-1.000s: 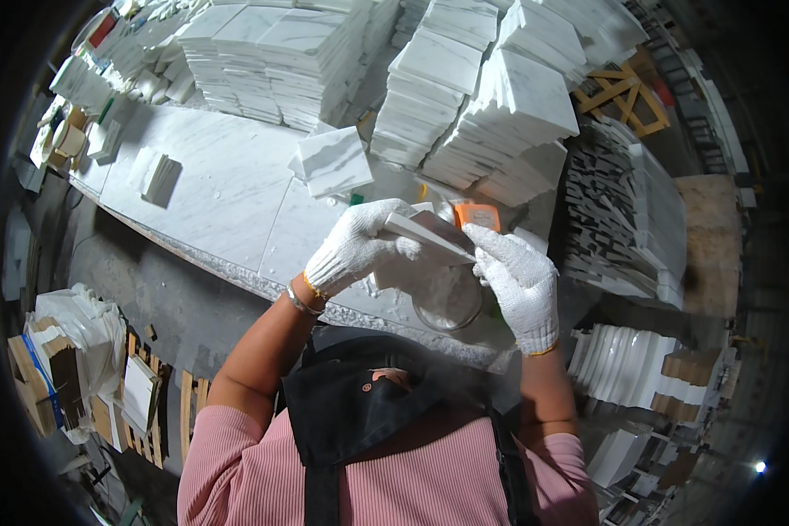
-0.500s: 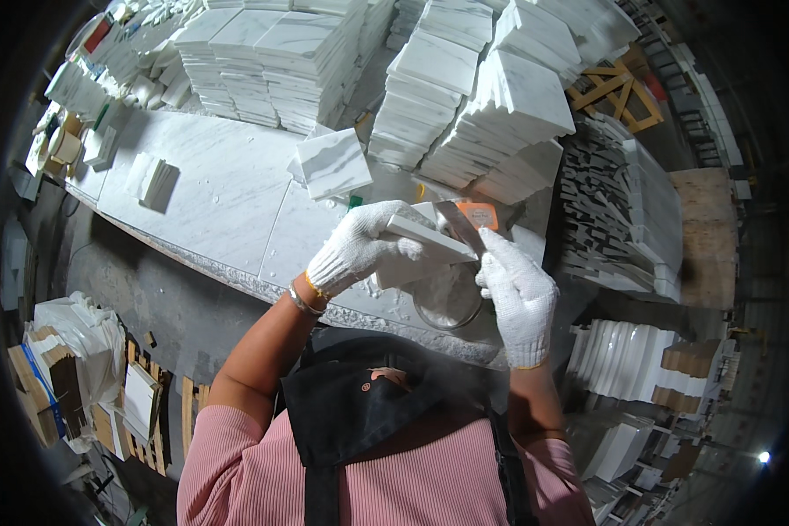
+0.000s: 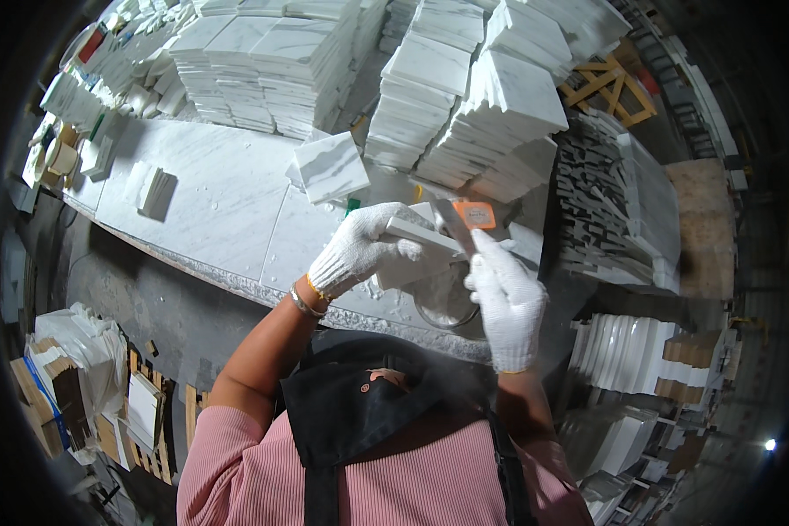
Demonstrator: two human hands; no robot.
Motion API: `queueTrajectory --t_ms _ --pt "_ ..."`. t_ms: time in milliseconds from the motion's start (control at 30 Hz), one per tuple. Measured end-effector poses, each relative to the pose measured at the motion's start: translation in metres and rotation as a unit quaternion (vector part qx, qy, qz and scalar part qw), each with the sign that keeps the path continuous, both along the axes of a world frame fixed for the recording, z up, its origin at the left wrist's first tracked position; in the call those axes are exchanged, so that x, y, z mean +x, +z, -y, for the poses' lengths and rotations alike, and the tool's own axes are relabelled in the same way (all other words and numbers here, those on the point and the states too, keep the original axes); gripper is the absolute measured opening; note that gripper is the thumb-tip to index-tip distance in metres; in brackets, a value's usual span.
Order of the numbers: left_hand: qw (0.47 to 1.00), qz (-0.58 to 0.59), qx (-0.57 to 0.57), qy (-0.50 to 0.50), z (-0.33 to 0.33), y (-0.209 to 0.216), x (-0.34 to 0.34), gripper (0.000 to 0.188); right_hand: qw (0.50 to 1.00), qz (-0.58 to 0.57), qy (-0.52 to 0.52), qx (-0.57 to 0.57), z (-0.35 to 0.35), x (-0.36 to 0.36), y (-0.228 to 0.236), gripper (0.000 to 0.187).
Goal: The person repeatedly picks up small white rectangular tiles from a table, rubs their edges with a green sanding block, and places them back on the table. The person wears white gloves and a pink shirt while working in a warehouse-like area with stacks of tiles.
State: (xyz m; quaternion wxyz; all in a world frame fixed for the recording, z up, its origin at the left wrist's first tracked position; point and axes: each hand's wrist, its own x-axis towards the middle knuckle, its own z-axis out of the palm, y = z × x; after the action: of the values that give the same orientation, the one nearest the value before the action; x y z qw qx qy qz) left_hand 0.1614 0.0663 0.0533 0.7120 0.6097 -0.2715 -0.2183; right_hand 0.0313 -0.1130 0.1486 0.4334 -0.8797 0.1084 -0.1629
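The marble table (image 3: 228,175) stretches wide, and it carries a load! Tall stacks of white tiles (image 3: 500,114) crowd its far side, grey veins showing on their tops. Over the table's near edge, here's the action: the left hand (image 3: 359,245), gloved in white, fingers and thumb clamped; the right hand (image 3: 508,298), gloved too, over the table's right end, fingers curled in a firm grip. A loose veined tile (image 3: 331,167) lies aslant mid-table. Now the white stone piece (image 3: 425,237), tilted above the table's near edge, pinched in those left fingers! A grey blade (image 3: 451,223) juts from the right fingers, angled close by the piece; contact, I can't tell. And smallest, an orange block (image 3: 477,215) glows at the table's right end, just beyond the blade.
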Motion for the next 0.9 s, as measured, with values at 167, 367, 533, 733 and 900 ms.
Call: queueTrajectory --t_ms 167,367,533,733,900 --pt "1.000 0.005 0.016 -0.014 -0.002 0.006 0.001 0.032 0.997 -0.012 0.000 0.074 -0.015 0.003 0.001 0.033" --pt "1.000 -0.010 0.007 0.012 0.004 0.000 -0.003 0.032 0.997 -0.021 -0.024 0.073 -0.006 -0.002 0.002 0.033" --pt "1.000 0.002 0.005 -0.008 -0.005 -0.007 0.003 0.029 0.993 0.073 0.091 -0.029 -0.037 0.011 -0.008 0.028" --pt "0.999 -0.014 0.038 -0.031 -0.004 0.011 0.011 0.029 0.950 0.081 -0.171 0.247 0.004 -0.020 -0.001 0.040" --pt "0.993 -0.044 0.071 -0.083 -0.001 -0.001 0.008 0.020 0.941 0.175 -0.183 0.224 -0.014 -0.067 -0.019 0.019"
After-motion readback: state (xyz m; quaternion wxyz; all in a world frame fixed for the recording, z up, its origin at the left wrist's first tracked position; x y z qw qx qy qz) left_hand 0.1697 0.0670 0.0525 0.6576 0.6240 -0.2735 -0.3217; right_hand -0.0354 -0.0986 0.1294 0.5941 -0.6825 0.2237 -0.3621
